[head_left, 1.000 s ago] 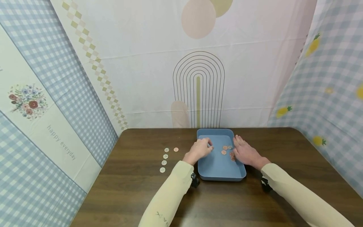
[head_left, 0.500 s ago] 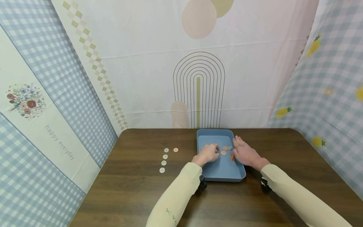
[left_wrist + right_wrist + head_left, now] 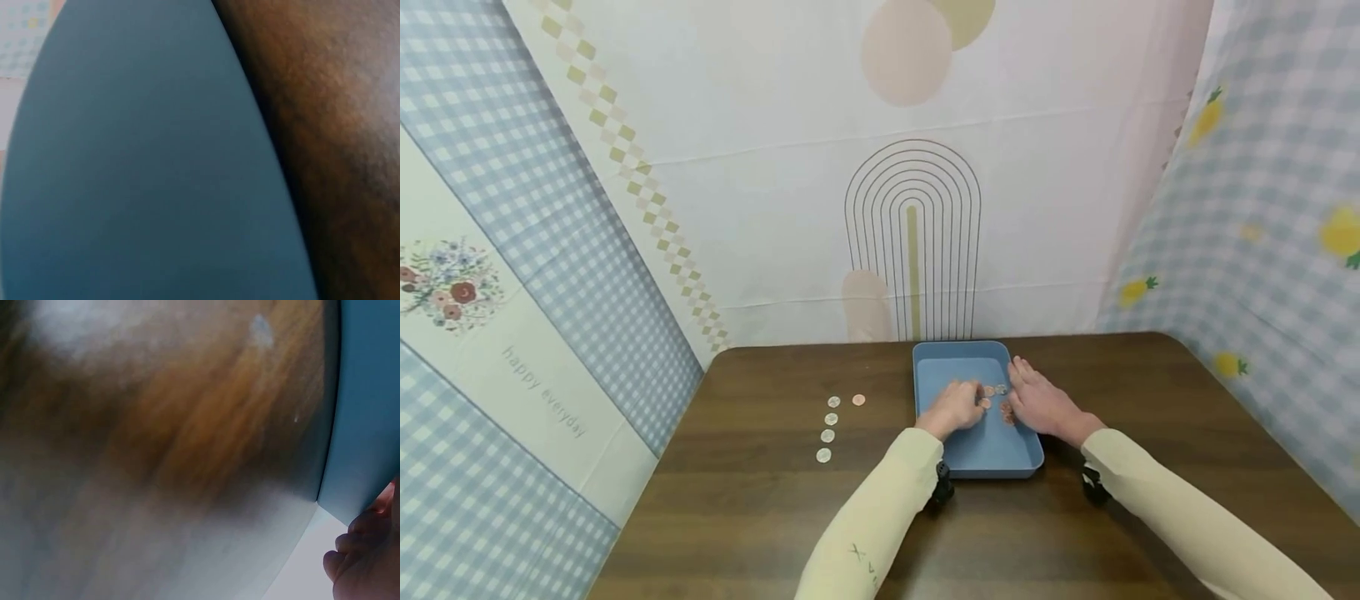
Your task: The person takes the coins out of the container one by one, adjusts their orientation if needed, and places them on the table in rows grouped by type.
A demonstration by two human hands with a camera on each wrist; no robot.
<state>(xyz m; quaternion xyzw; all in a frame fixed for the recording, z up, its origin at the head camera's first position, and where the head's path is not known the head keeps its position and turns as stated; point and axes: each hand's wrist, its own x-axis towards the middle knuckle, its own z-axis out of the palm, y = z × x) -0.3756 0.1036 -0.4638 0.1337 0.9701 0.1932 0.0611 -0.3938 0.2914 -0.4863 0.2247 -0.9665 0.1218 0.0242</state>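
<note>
A blue tray stands between my hands on the wooden table. Inside it lie several coins: a copper coin, another copper one, a silver coin and a small copper cluster. My left hand reaches over the tray's left side, its bent fingertips beside the nearer copper coin; no coin shows between them. With straight fingers, my right hand rests against the right rim. The tray's outer wall fills much of the left wrist view. Curled-looking fingertips show in the right wrist view.
Left of the tray, several silver coins form a column on the table. One copper coin lies beside the column's far end. A patterned cloth hangs behind the table's far edge.
My left hand has moved right and slightly nearer me, from the tray's left part to the copper coins. The right hand has stayed at the rim. The head view has shifted slightly.
</note>
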